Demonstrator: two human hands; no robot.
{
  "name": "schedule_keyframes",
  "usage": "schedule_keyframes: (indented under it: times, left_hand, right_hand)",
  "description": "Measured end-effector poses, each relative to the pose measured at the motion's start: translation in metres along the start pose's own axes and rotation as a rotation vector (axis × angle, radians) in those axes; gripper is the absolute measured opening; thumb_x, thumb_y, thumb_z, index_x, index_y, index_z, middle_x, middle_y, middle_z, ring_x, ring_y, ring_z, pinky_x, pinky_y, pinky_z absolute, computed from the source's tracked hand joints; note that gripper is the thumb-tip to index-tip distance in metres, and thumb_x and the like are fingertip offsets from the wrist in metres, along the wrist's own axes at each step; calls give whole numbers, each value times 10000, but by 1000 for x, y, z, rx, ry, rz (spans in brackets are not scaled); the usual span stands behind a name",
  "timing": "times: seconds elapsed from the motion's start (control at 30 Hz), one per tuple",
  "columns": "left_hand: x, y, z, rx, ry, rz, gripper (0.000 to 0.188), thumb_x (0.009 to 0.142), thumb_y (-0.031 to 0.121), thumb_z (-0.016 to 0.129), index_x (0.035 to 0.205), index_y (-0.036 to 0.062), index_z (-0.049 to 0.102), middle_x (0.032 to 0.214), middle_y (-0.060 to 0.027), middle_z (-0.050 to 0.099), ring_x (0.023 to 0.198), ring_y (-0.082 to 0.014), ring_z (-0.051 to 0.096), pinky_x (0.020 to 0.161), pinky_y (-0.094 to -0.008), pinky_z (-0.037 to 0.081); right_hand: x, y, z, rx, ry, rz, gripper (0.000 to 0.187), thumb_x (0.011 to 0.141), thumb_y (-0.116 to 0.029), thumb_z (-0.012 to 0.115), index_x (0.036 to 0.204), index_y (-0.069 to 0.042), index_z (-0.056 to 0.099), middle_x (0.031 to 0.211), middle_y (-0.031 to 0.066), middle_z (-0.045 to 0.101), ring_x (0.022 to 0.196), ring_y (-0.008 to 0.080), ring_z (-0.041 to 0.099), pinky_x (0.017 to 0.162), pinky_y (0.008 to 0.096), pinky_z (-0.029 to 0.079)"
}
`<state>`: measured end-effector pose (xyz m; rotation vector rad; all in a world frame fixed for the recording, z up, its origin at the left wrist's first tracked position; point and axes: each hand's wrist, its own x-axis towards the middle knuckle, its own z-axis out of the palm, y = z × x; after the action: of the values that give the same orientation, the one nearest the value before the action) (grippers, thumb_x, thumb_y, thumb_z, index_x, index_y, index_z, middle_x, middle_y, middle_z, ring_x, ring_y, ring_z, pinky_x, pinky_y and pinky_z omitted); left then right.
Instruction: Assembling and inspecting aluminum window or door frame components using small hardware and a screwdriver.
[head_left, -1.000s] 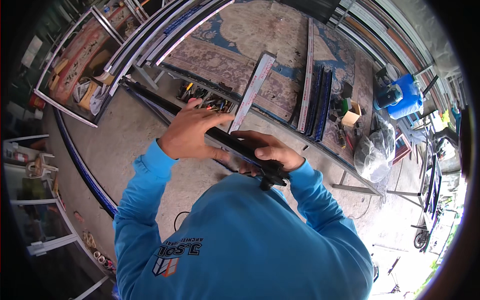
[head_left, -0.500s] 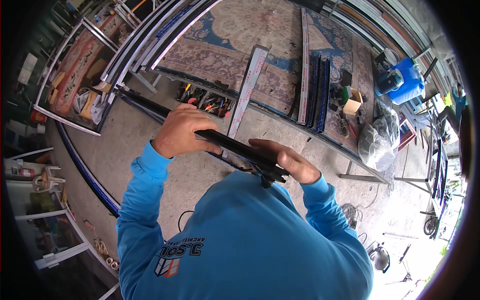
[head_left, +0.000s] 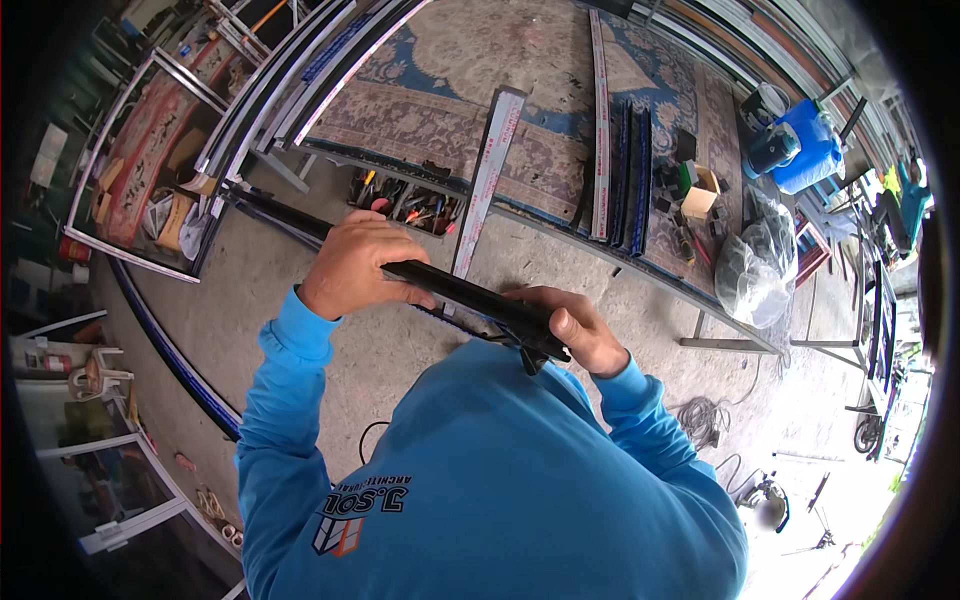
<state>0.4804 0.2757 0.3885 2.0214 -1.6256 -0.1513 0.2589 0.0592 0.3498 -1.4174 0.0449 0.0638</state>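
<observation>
A long black metal profile (head_left: 465, 293) lies across in front of my body, running from the far left toward my right. My left hand (head_left: 358, 262) is wrapped over its middle, with the thumb on the near side. At its right end my right hand (head_left: 590, 338) grips it, fingers on the far side and thumb on the near edge. Under that end hangs a small dark piece (head_left: 533, 360), too unclear to name. Just beyond the profile, a metal bar with white printed film (head_left: 487, 175) sticks out over the table edge.
A carpet-covered table (head_left: 470, 60) stands ahead, bearing dark profiles (head_left: 628, 180), a small open box (head_left: 700, 195) and a blue jug (head_left: 808, 145). Clear plastic wrap (head_left: 755, 270) hangs at its right corner. A tool tray (head_left: 405, 205) sits below its edge. Cable (head_left: 703, 420) lies coiled on the floor.
My right hand's fingers have drawn in closer round the end of the profile. The left hand keeps its hold. The whole view has shifted slightly.
</observation>
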Motion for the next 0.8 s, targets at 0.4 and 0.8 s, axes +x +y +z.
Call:
schedule_keyframes:
  times: [0.4, 0.8]
  left_hand:
    - [0, -1, -2, 3, -24, 16, 433, 505, 364, 874, 796, 104, 687, 791, -26, 679, 770, -248, 624, 830, -371, 428]
    - [0, -6, 5, 33, -27, 15, 451, 517, 389, 859, 811, 89, 692, 801, -36, 682, 781, -241, 631, 863, -379, 427]
  right_hand:
    - [-1, 9, -1, 46, 123, -12, 816, 796, -610, 671, 1212, 82, 556, 954, 157, 668, 874, 183, 624, 764, 289, 500]
    - [0, 7, 2, -56, 158, -8, 614, 878, -483, 588, 1142, 71, 606, 952, 133, 657, 887, 196, 616, 793, 300, 487]
